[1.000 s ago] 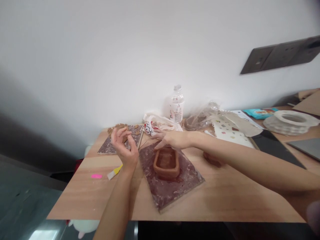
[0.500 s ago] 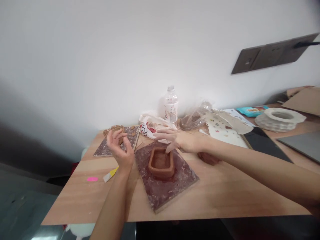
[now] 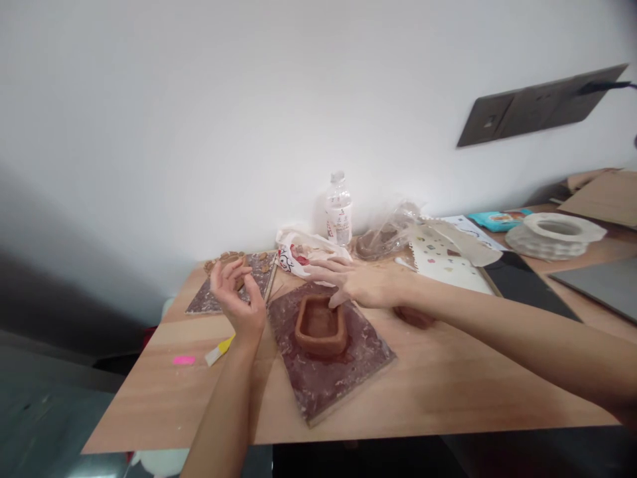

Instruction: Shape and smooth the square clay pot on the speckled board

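Note:
A small rectangular brown clay dish (image 3: pixel 320 326) sits on a dark reddish board (image 3: pixel 328 348) on the wooden table (image 3: pixel 448 392). My right hand (image 3: pixel 355 282) reaches across the dish's far right corner, fingers spread, one fingertip touching the rim. My left hand (image 3: pixel 237 297) is raised to the left of the dish, palm up, fingers curled and pinching a small bit of brown clay. A lump of clay (image 3: pixel 415 317) lies under my right forearm.
A second board (image 3: pixel 219 292) with small clay pieces lies at the back left. A printed plastic bag (image 3: pixel 298 255), water bottle (image 3: pixel 338 210), clear wrap (image 3: pixel 388 232) and patterned paper (image 3: pixel 448 262) stand by the wall. A pink piece (image 3: pixel 184 360) and a yellow-white tool (image 3: pixel 219 349) lie left. A white ring-shaped object (image 3: pixel 555 234) sits at the right.
My right hand moved from over the dish's far end towards its right corner, uncovering the inside. My left hand stayed raised, its fingers shifting slightly. The view shifted a little.

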Motion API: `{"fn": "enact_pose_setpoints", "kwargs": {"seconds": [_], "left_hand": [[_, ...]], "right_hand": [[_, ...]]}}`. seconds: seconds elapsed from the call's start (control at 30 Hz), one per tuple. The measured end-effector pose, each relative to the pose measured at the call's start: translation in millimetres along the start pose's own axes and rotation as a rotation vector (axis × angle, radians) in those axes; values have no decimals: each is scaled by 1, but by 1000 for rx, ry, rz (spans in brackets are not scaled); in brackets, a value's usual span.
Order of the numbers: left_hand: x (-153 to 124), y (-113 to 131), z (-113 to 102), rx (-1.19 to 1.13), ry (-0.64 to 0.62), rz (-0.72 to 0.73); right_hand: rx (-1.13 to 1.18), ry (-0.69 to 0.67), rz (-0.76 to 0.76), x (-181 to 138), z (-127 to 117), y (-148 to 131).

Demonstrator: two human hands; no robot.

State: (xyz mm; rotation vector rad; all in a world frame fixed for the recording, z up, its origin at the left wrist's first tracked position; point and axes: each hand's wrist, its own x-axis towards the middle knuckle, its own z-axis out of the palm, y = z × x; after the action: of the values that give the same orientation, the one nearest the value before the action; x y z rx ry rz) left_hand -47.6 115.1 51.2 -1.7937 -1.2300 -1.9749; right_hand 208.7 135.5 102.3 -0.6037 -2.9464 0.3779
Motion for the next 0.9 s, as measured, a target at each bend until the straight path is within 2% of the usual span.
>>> {"fn": "enact_pose_setpoints", "kwargs": {"seconds": [0.13,0.3,0.57,0.9], "left_hand": [[0,1,0,4,0,10],[1,1,0,14,10,15],[2,3,-1,7,7,26],[2,1,-1,17,10,9]], "right_hand": [[-2,5,15,1,4,-1],[-14,1,-40,-6,7,-9],[102,11,53,-9,8,-14],[-73,-1,-51,-17,12,-28]]}}
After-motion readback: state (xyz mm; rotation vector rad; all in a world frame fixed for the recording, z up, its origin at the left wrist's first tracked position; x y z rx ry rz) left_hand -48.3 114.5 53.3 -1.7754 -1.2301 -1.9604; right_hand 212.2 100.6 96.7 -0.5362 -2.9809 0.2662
